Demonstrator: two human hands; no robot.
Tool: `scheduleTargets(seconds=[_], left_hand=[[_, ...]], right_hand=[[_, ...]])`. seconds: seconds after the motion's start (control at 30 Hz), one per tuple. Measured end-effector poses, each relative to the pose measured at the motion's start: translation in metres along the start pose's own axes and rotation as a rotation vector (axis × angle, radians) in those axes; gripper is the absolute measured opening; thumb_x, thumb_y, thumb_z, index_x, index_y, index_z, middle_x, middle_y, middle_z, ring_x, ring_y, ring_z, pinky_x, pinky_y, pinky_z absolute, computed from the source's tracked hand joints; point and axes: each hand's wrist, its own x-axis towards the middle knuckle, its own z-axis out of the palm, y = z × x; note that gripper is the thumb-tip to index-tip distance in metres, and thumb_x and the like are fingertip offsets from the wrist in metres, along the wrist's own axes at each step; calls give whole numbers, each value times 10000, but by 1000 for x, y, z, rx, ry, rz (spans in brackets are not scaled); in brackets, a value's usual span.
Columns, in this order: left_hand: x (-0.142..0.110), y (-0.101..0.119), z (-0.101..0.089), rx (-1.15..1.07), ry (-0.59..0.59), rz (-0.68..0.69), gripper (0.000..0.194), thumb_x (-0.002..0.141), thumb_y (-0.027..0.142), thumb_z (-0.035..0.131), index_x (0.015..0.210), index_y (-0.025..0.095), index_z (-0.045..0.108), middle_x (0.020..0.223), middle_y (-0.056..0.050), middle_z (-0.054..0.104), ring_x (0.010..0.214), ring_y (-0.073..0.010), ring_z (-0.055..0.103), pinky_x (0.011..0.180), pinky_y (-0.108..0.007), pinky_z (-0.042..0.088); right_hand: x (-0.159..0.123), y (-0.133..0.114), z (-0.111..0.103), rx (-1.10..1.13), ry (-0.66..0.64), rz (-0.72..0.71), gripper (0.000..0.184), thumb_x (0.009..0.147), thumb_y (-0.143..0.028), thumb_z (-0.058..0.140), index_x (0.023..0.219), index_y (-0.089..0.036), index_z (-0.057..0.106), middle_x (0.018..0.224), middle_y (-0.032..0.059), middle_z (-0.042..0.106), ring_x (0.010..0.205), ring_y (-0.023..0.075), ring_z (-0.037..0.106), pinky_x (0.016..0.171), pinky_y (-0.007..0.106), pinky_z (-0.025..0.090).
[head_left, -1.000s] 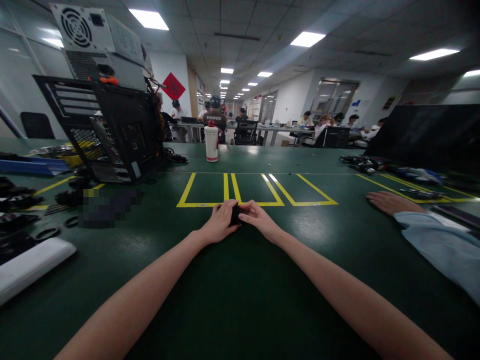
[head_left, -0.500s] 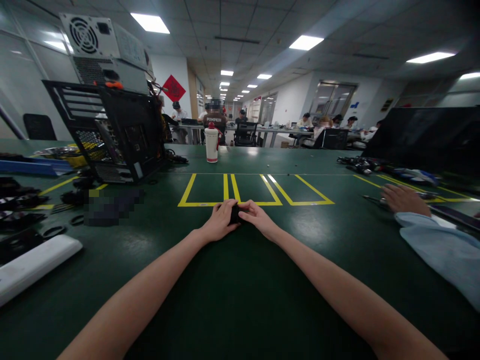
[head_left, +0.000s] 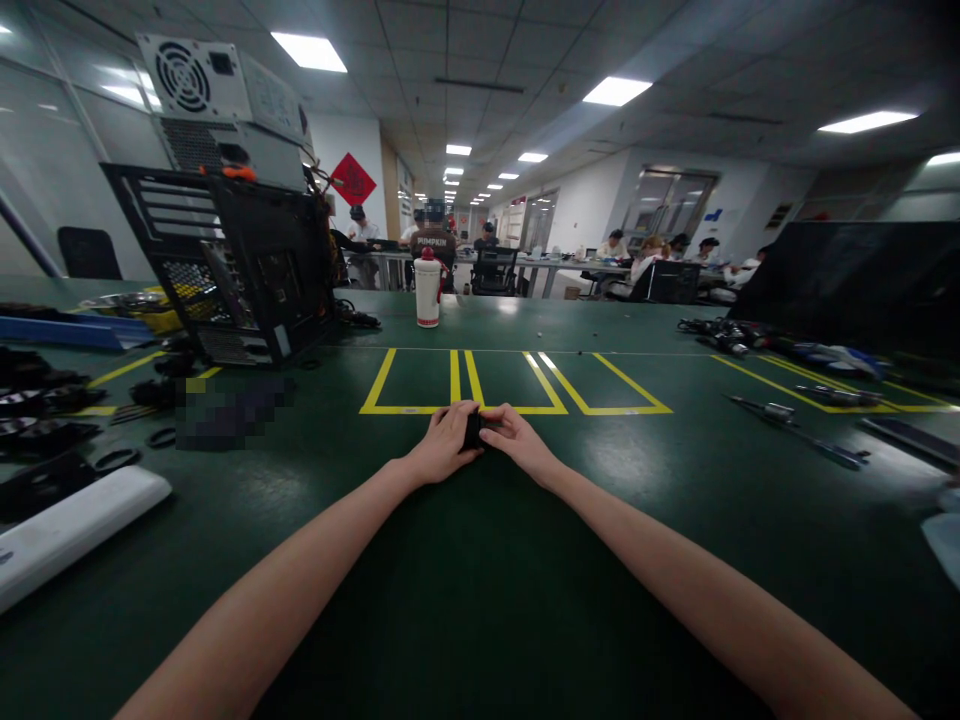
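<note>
The left hand (head_left: 441, 446) is gripping a small black thing (head_left: 472, 430) in its fingers, near the yellow tape (head_left: 534, 410) on the bench (head_left: 480, 570). The right hand (head_left: 523, 442) is touching it; I cannot tell if those fingers are pinching.

Electronics workshop — computer case (head_left: 259, 250), power supply (head_left: 236, 88)

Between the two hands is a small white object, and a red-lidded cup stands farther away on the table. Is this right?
Not quite: the small object between the left hand and right hand is black, not white, as the head view shows.
</note>
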Motion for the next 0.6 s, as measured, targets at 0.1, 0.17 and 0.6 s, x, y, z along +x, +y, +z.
scheduleTargets(seconds=[0.1,0.17,0.6], left_hand=[[0,0,1,12,16,0,598,704,205,549,1192,207,203,1197,-92,356,1155,-227,315,969,-446,212],[0,0,2,17,16,-5,604,697,205,556,1189,205,205,1197,-94,358,1156,-229,312,971,-445,209],[0,-1,2,10,9,6,606,701,215,554,1192,213,198,1198,-89,358,1164,-229,304,967,-437,224]], right_hand=[[1,2,1,-22,32,-14,231,683,-250,578,891,-215,483,955,4,534,938,143,526,867,336,397],[2,5,0,-28,38,-8,268,679,-246,581,928,-221,482,979,10,532,953,145,518,881,341,382],[1,2,0,3,30,8,262,644,-258,611,868,-213,483,961,3,524,904,149,537,838,344,412]])
